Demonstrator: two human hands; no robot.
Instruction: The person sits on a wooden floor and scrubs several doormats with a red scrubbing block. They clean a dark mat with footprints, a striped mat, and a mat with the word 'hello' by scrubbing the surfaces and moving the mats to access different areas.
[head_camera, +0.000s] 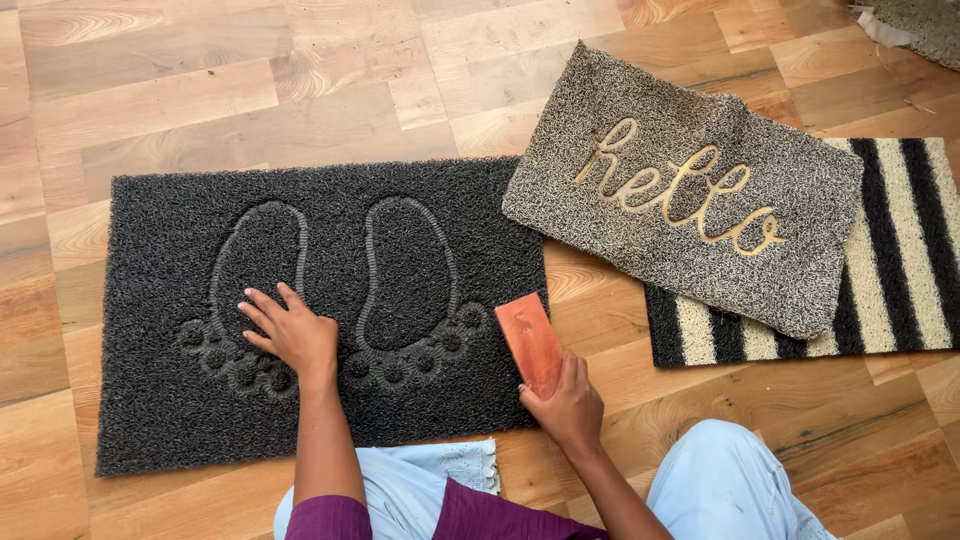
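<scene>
The dark doormat (320, 310) with raised footprints lies flat on the wooden floor (200, 90). The left hand (290, 332) rests spread on one footprint; at its 3 o'clock, the right hand (568, 408) pinches an orange block (530, 343) at the mat's corner, not yet clearly worked across it. Two more mats lie at 2 o'clock.
</scene>
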